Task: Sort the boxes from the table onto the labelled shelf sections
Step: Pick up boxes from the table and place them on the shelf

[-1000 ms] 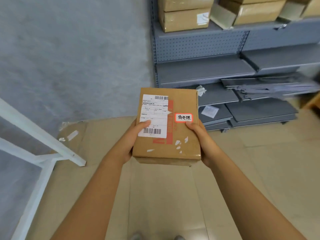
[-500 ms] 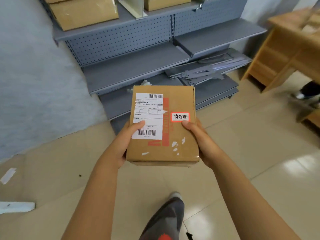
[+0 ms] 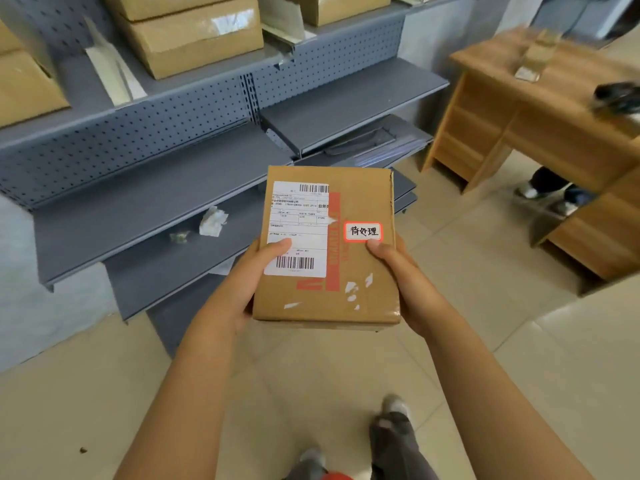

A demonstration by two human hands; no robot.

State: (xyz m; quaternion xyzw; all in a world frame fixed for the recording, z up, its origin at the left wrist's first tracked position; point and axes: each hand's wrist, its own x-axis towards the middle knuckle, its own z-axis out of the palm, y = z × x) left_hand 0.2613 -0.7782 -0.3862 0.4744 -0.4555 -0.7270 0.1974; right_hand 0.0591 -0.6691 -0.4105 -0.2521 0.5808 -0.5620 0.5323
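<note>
Cardboard box — held flat at chest level in front of the person, above the tiled floor and just out from the grey shelving. Top face carries a white shipping label with barcodes and a small red-bordered sticker with handwritten characters.

Left hand — clasped on the box's left edge, thumb lying on the shipping label, fingers under the box and hidden.

Right hand — clasped on the right edge, thumb tip just below the sticker; fingers likewise out of sight beneath.

Shelving — upper tier holds several taped boxes; a lower tier bears a crumpled scrap, possibly paper.

Wooden desk — at right, blurred.
</note>
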